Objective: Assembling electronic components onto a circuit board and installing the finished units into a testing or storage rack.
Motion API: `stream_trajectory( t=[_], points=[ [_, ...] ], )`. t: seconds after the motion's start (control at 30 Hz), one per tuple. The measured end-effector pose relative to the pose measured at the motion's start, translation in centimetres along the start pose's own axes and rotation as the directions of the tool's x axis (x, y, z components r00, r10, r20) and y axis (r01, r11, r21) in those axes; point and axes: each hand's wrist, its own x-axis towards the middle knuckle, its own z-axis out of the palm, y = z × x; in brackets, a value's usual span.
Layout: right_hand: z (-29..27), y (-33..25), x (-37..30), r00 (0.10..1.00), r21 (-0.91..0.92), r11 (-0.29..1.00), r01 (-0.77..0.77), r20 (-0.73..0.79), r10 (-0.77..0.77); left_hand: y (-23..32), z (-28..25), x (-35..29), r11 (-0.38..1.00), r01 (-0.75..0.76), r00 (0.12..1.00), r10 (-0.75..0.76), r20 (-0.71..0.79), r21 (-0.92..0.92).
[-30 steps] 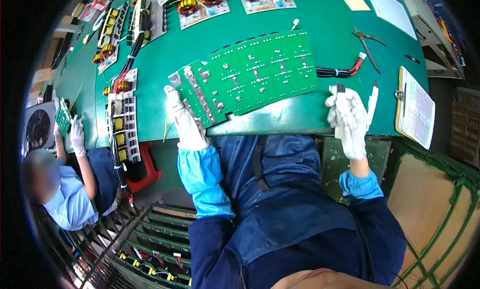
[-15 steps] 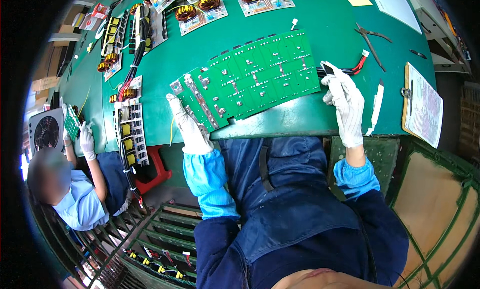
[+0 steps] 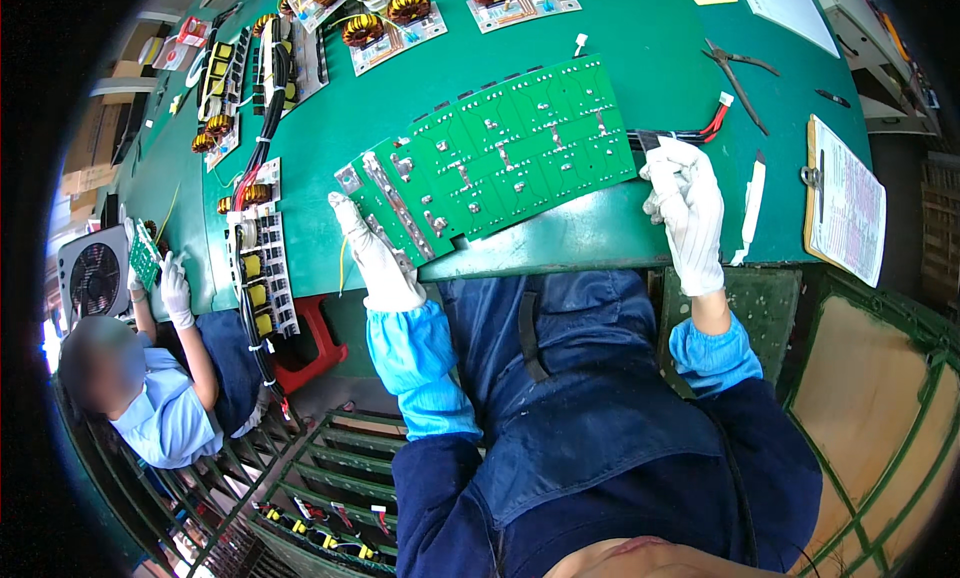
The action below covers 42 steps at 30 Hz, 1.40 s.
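A green circuit board (image 3: 510,158) is tilted over the near edge of the bench, its soldered side up. My left hand (image 3: 380,258), in a white glove, grips its lower left edge; the fingers underneath are hidden. My gloved right hand (image 3: 685,213) is at the board's right end with fingers curled in. By its fingertips a small dark piece (image 3: 648,140) shows, but what the fingers hold is hidden. Black and red cables (image 3: 705,133) with a white plug run out from behind the board, past my right hand.
Pliers (image 3: 738,83), a white-wrapped blade tool (image 3: 752,208) and a clipboard (image 3: 845,203) lie right. Boards with copper coils (image 3: 408,8) stand at the back. A cabled board (image 3: 262,268) overhangs the bench edge, left. A co-worker (image 3: 165,388) holds a small board beside a fan (image 3: 95,263).
My right hand has shifted slightly left and up against the board's right end, its fingers curling in more. My left hand keeps its grip. The view has shifted slightly.
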Motion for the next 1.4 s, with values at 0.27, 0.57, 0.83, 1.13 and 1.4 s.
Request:
stream_trajectory(
  t=[0.27,0.57,0.83,1.13,1.4],
  points=[
    [-1.4,2.1,-0.1,0.974,-0.233,0.946,0.224,0.03,-0.223,-2.4,0.5,1.3,0.996,0.067,0.996,-0.07,0.049,0.053],
    [0.4,0.5,-0.2,0.906,-0.39,0.828,0.404,0.042,-0.422,-1.3,-0.2,0.7,0.998,0.021,0.999,-0.023,0.045,0.054],
    [1.0,-0.3,0.5,0.832,-0.542,0.689,0.481,0.032,-0.555,-0.1,0.0,0.0,0.999,0.026,1.0,-0.026,0.006,0.029],
    [1.1,-0.5,0.7,0.814,-0.586,0.636,0.503,0.074,-0.575,0.2,-0.2,-0.3,0.999,0.024,0.999,-0.023,-0.039,0.044],
    [1.2,-0.5,0.8,0.807,-0.537,0.658,0.528,0.075,-0.586,0.7,0.0,-0.6,0.998,0.03,1.0,-0.03,0.005,0.052]
  ],
)
